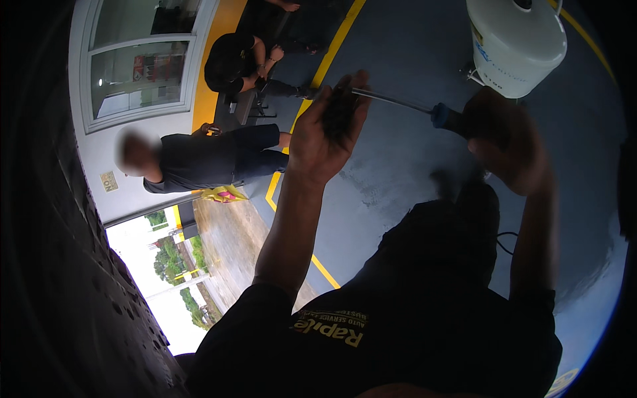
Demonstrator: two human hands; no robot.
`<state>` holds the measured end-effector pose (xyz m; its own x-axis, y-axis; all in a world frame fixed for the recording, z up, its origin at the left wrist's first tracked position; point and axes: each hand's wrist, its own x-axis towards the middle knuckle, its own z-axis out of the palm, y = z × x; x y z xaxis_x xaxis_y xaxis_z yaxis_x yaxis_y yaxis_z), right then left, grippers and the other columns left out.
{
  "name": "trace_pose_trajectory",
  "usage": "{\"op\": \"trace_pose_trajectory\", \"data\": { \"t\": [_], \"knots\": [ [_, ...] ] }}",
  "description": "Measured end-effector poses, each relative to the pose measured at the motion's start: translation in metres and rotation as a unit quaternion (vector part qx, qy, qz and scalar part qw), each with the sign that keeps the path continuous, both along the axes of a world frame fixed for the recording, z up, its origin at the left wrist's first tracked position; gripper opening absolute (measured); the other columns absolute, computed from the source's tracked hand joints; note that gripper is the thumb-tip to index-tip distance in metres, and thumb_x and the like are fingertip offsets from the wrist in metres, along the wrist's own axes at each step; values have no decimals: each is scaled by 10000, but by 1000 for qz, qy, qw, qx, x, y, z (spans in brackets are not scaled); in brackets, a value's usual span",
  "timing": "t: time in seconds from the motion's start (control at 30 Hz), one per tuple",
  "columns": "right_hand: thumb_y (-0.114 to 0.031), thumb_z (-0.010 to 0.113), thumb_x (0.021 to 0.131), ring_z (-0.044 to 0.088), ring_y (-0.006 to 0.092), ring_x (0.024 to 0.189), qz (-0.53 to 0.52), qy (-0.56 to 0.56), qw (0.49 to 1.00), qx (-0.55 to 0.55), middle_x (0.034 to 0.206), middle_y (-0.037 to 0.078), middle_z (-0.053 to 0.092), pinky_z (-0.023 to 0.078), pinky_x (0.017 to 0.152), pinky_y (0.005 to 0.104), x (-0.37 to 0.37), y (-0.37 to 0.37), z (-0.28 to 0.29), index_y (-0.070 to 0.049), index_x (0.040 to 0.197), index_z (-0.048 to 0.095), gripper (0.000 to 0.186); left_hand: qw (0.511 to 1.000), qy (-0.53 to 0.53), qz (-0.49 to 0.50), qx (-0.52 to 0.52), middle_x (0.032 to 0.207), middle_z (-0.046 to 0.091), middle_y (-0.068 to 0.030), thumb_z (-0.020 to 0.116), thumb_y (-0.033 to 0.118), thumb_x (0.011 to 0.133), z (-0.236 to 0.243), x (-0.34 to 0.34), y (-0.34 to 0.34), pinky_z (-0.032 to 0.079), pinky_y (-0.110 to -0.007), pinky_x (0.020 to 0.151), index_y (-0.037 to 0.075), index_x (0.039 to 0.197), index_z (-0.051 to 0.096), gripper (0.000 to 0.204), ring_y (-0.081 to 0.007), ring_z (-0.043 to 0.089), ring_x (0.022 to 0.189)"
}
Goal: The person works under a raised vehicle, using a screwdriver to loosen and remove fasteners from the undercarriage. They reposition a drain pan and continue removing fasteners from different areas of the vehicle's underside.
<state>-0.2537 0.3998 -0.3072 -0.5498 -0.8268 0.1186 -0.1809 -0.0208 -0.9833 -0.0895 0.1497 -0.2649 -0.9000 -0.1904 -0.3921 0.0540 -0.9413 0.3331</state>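
My right hand (507, 139) is wrapped round the dark handle of a screwdriver (397, 101), which has a blue collar and a long metal shaft. The shaft points left, and its tip reaches the fingers of my left hand (317, 149). In that left hand, palm turned up and fingers curled, lies a dark rounded part (340, 116). Shadow hides its details, so I cannot tell its kind or whether the tip touches it.
A white drum-shaped container (521, 46) stands at the upper right. One person (219, 156) stands at the left, and another (232, 63) sits beyond. Yellow lines (335, 46) cross the grey floor (398, 166). A dark, pitted surface (99, 278) runs along the left edge.
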Motion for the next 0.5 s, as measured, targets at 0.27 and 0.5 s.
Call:
{"op": "trace_pose_trajectory", "data": {
  "t": [0.27,0.5],
  "knots": [
    [-150,637,757,499,163,620,16,-14,1000,7,727,56,536,404,592,325,-35,9,-6,-21,928,560,228,992,-108,2,-66,1204,621,-140,396,300,1054,-4,-55,15,558,-294,823,22,1094,582,337,-223,621,1056],
    [-153,641,748,527,162,697,-24,-80,996,6,776,71,557,424,649,325,-61,22,-14,-12,956,574,259,967,-158,-66,-189,821,569,3,560,390,985,-29,-86,-2,312,-205,504,78,952,589,316,-52,437,628]
  ]
}}
